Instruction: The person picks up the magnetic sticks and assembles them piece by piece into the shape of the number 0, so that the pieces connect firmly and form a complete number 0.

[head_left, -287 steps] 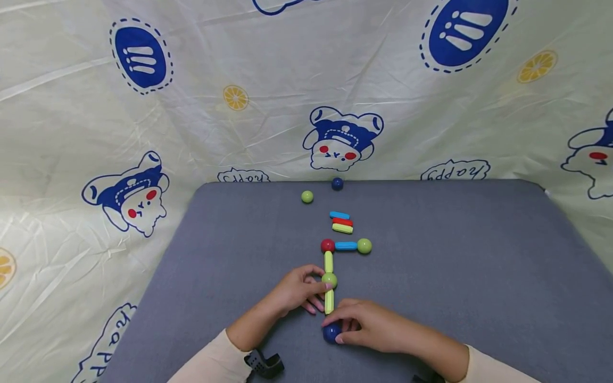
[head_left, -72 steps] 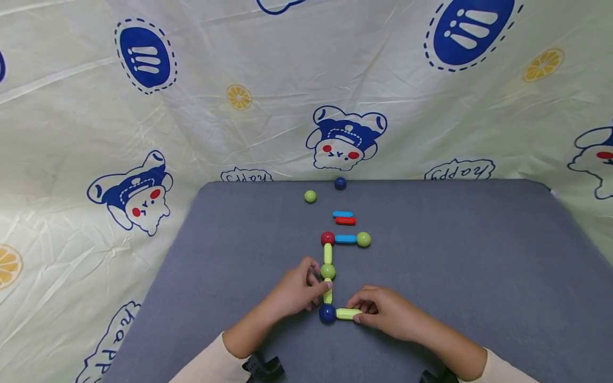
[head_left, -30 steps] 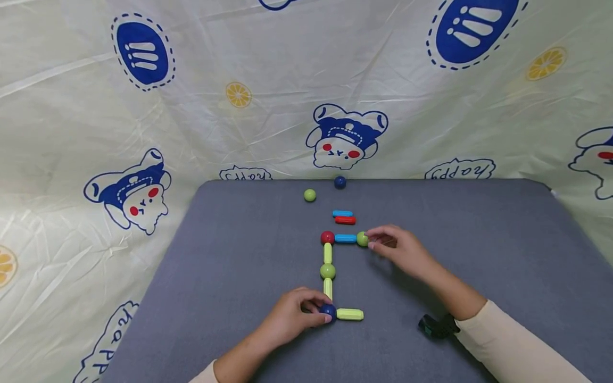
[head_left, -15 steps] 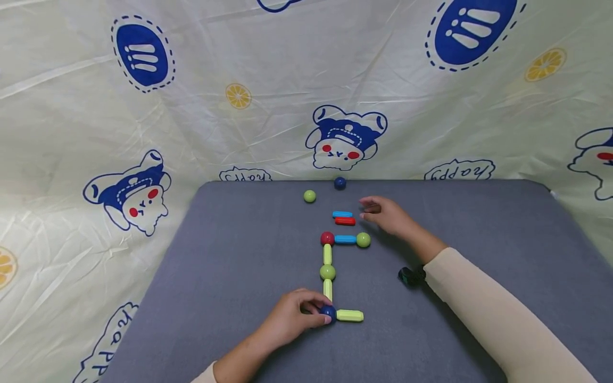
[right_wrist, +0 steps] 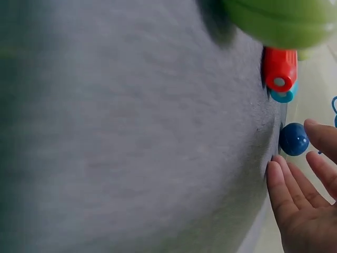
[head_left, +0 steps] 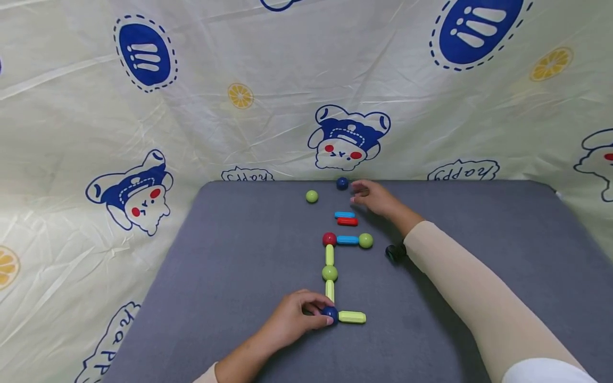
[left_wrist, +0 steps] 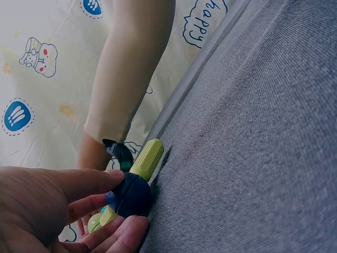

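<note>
the left hand (head_left: 294,319) pinches the near blue ball (head_left: 329,314) at the chain's corner, steadying it. the right hand (head_left: 373,197), fingers loosely spread and holding nothing, reaches the far blue ball (head_left: 342,183) just beyond its fingertips; next it should need a gentle pinch.

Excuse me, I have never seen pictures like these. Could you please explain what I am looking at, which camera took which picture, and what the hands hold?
A person works with bare hands; there is no machine. The wide picture comes from a camera on the head, the two close ones from cameras on the wrists. On the grey table lies a chain of toy balls and sticks. The left hand pinches the near dark blue ball, joined to a yellow-green stick. The right hand, fingers relaxed, reaches toward the far blue ball and holds nothing. Nearby lie a loose green ball, a blue stick and a red stick.
</note>
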`<move>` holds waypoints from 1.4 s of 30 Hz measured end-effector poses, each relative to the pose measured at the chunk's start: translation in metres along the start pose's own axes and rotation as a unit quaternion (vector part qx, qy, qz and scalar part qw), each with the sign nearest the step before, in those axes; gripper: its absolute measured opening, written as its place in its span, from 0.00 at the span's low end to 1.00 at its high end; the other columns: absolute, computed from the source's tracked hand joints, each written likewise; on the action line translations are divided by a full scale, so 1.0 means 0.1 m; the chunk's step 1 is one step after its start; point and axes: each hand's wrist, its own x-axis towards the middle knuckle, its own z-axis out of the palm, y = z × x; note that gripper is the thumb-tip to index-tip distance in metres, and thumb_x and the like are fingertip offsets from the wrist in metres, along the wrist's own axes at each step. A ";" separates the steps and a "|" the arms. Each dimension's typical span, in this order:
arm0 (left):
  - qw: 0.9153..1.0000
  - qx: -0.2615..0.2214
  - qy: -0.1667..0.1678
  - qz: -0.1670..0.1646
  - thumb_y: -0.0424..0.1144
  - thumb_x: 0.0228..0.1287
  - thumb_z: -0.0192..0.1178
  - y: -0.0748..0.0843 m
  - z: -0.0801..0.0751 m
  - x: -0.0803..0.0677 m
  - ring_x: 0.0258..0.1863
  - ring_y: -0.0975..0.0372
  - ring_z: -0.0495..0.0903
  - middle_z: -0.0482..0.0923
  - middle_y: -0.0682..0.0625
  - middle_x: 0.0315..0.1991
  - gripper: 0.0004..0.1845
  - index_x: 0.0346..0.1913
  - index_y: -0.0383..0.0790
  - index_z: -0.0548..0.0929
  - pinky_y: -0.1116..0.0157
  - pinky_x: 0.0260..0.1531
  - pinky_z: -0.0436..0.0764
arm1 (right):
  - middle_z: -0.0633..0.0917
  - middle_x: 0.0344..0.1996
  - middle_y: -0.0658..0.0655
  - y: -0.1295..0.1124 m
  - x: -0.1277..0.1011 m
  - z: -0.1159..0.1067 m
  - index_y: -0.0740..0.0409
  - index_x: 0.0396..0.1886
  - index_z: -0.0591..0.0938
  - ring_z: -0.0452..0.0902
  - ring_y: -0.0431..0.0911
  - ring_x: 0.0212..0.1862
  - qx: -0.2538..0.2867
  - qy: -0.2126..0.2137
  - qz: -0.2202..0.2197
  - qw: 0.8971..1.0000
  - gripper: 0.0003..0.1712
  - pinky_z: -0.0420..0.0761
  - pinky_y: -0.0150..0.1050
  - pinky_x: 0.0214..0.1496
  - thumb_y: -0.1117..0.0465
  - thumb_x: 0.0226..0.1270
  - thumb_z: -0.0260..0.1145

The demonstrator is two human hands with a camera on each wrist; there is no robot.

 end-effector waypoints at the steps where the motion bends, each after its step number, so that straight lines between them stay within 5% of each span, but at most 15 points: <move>1: 1.000 0.001 0.000 -0.001 0.44 0.54 0.72 0.00 0.00 0.00 0.35 0.67 0.78 0.80 0.53 0.39 0.12 0.42 0.54 0.87 0.73 0.34 0.77 | 0.71 0.68 0.61 -0.02 0.03 0.00 0.55 0.70 0.67 0.70 0.57 0.65 -0.006 0.000 -0.003 1.000 0.30 0.75 0.54 0.62 0.59 0.70 0.62; 12: 1.000 0.005 -0.001 -0.002 0.45 0.54 0.72 -0.03 0.00 0.00 0.34 0.68 0.79 0.80 0.55 0.38 0.11 0.42 0.55 0.87 0.72 0.34 0.78 | 0.64 0.72 0.62 -0.20 0.28 -0.03 0.51 0.71 0.66 0.71 0.61 0.63 -0.111 -0.021 -0.038 0.993 0.33 0.77 0.54 0.59 0.61 0.68 0.64; 22: 1.000 0.004 -0.004 -0.007 0.46 0.54 0.72 -0.04 -0.01 0.02 0.35 0.67 0.79 0.80 0.57 0.39 0.12 0.42 0.55 0.87 0.72 0.35 0.78 | 0.76 0.62 0.63 -0.22 0.37 -0.01 0.58 0.60 0.77 0.68 0.58 0.65 -0.229 -0.008 -0.099 0.968 0.21 0.65 0.55 0.70 0.63 0.67 0.64; 42: 1.000 0.003 -0.002 0.005 0.44 0.54 0.71 -0.04 0.02 0.02 0.34 0.67 0.79 0.80 0.56 0.37 0.11 0.42 0.55 0.87 0.72 0.34 0.77 | 0.79 0.57 0.66 0.03 -0.22 -0.24 0.61 0.58 0.77 0.73 0.59 0.60 -0.214 -0.012 -0.030 0.976 0.20 0.70 0.57 0.63 0.60 0.69 0.62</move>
